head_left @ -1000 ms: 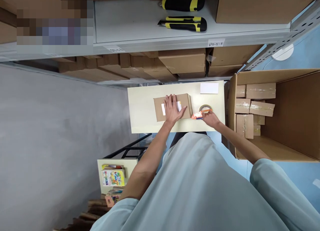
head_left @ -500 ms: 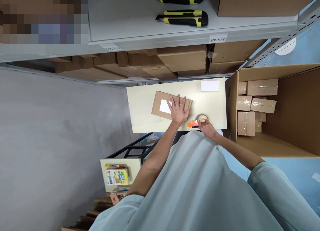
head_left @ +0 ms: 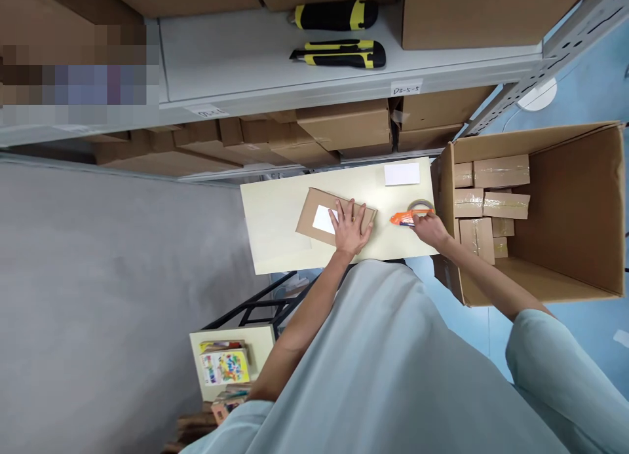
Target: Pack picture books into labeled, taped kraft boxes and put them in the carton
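A flat brown cardboard box [head_left: 308,211] with a white label [head_left: 323,219] lies slightly turned on the pale table [head_left: 275,244]. My left hand [head_left: 350,228] rests flat on its right part, fingers spread. At the table's right end, my right hand [head_left: 428,228] is closed around an orange tape dispenser [head_left: 403,217], which carries a roll of tape [head_left: 420,206]. The dispenser is apart from the box, to its right. My fingers partly cover its handle.
A large open carton [head_left: 572,211] holding several small taped boxes stands against the table's right end. Two utility knives [head_left: 339,53] lie on the grey shelf [head_left: 221,61] above. A white card [head_left: 401,173] sits at the table's far edge. Books [head_left: 226,367] are at lower left.
My right hand has carried the tape dispenser rightwards and away from my body, off the box's right end. My left hand stays on the box. The view has shifted slightly.
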Demonstrator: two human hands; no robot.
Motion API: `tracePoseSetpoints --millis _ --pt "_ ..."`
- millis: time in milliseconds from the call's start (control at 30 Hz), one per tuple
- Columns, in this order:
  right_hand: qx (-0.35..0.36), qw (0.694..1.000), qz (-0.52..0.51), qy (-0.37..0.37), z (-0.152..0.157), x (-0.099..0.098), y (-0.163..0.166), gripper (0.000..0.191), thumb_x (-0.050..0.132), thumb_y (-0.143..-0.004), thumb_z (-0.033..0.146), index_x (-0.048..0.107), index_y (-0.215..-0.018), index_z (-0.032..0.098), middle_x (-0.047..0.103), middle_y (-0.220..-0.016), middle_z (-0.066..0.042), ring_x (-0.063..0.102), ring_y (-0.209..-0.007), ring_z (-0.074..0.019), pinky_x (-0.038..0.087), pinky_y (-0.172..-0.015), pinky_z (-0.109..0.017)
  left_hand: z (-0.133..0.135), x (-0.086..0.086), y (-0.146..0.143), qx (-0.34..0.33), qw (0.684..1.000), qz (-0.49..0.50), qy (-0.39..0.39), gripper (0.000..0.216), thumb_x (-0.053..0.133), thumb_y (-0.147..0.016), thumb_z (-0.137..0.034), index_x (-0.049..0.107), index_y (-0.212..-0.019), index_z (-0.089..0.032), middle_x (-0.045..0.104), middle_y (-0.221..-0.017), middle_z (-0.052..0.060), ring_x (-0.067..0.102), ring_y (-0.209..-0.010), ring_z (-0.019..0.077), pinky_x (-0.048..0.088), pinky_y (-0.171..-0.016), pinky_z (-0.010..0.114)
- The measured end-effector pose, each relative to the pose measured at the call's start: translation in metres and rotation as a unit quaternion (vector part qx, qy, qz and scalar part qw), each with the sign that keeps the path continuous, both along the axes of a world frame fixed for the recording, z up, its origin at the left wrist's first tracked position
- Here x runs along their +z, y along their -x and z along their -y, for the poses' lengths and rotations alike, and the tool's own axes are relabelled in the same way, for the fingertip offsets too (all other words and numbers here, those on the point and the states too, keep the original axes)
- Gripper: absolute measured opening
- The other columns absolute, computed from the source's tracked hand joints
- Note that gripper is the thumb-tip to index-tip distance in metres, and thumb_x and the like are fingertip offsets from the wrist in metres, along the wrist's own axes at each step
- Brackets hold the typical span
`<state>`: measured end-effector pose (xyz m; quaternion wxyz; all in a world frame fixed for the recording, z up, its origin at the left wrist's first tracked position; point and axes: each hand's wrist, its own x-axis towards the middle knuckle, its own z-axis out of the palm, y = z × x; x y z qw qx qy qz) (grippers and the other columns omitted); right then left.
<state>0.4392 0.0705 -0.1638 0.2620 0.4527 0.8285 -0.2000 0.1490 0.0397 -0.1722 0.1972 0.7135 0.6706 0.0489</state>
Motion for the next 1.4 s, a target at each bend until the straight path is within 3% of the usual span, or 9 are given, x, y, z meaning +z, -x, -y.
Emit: tracePoseSetpoints --millis 100,267,367,500,700,900,1000,1200,1400 --pt "-0.023 1.0 -0.017 0.004 -0.019 -0.005 0.033 0.045 0.041 -0.11 0.019 0.052 -0.144 -0.009 0.077 -0.11 -0.032 0.077 -0.105 -0.0357 0.041 -0.108 -0.046 0.0 0.002 -0.002 0.012 1.0 0.002 0.008 0.068 0.057 -0.102 -0.052 0.053 -0.164 -0.026 0.032 -0.181 0.01 -0.005 -0.171 0.042 -0.004 -0.134 0.072" --pt "-0.128 0.991 -0.034 0.026 -0.002 -0.006 0.069 0.046 0.04 -0.11 0.025 0.059 -0.138 -0.007 0.076 -0.113 -0.034 0.076 -0.104 -0.0375 0.049 -0.1 -0.045 -0.001 0.003 -0.005 0.027 0.999 0.014 0.013 0.068 0.057 -0.102 -0.05 0.052 -0.165 -0.026 0.03 -0.181 0.009 -0.007 -0.171 0.0414 -0.005 -0.134 0.072" --pt "-0.221 0.974 -0.037 0.01 0.005 -0.007 0.08 0.052 0.042 -0.11 0.033 0.061 -0.138 -0.006 0.077 -0.109 -0.033 0.076 -0.099 -0.0385 0.053 -0.092 -0.045 0.0 0.003 -0.007 0.032 0.999 0.02 0.014 0.068 0.059 -0.101 -0.049 0.052 -0.165 -0.027 0.029 -0.182 0.009 -0.008 -0.171 0.0409 -0.006 -0.134 0.072" --pt "-0.333 0.94 -0.036 -0.06 -0.012 -0.003 0.074 0.057 0.04 -0.11 0.039 0.061 -0.134 -0.008 0.075 -0.105 -0.036 0.075 -0.095 -0.0407 0.055 -0.087 -0.047 0.001 0.003 -0.007 0.025 1.0 0.011 0.004 0.067 0.058 -0.102 -0.049 0.052 -0.165 -0.028 0.031 -0.181 0.008 -0.007 -0.171 0.0417 -0.005 -0.134 0.072" --pt "-0.34 0.934 -0.04 -0.101 -0.028 0.028 0.062 0.061 0.041 -0.111 0.05 0.061 -0.132 -0.003 0.075 -0.102 -0.033 0.076 -0.092 -0.0403 0.056 -0.082 -0.044 0.001 0.005 -0.004 0.018 0.999 0.027 -0.021 0.066 0.059 -0.103 -0.047 0.052 -0.165 -0.026 0.033 -0.18 0.011 -0.002 -0.171 0.0441 -0.002 -0.133 0.075" --pt "-0.362 0.919 -0.064 -0.142 -0.015 0.071 0.106 0.053 0.046 -0.111 0.05 0.061 -0.135 0.005 0.077 -0.107 -0.026 0.077 -0.093 -0.0364 0.056 -0.074 -0.038 0.0 0.015 0.008 0.04 0.992 0.115 -0.039 0.064 0.063 -0.101 -0.043 0.056 -0.161 -0.023 0.041 -0.176 0.012 0.012 -0.17 0.0446 0.006 -0.135 0.073" --pt "-0.366 0.916 -0.083 -0.141 -0.014 0.09 0.137 0.048 0.047 -0.11 0.044 0.059 -0.139 0.008 0.078 -0.103 -0.021 0.079 -0.092 -0.0348 0.055 -0.074 -0.037 -0.003 0.029 0.022 0.055 0.979 0.187 -0.054 0.059 0.058 -0.102 -0.037 0.057 -0.159 -0.023 0.051 -0.169 0.013 0.027 -0.167 0.0415 0.017 -0.134 0.074" --pt "-0.326 0.92 -0.167 -0.142 -0.04 0.138 0.205 0.045 0.046 -0.107 0.028 0.052 -0.146 0.008 0.08 -0.101 -0.018 0.079 -0.092 -0.0345 0.057 -0.079 -0.039 -0.026 0.077 0.066 -0.03 0.935 0.288 -0.204 0.057 0.052 -0.098 -0.029 0.062 -0.154 -0.03 0.061 -0.159 0.01 0.05 -0.156 0.0333 0.046 -0.128 0.06" --pt "-0.127 0.941 -0.216 -0.229 -0.111 0.2 0.277 0.034 0.04 -0.107 0.022 0.057 -0.132 0.007 0.077 -0.116 -0.024 0.074 -0.111 -0.0353 0.052 -0.104 -0.045 -0.09 0.137 0.142 -0.023 0.913 0.275 -0.301 0.059 0.053 -0.099 -0.025 0.056 -0.158 -0.023 0.059 -0.158 0.015 0.053 -0.151 0.0318 0.046 -0.127 0.053"
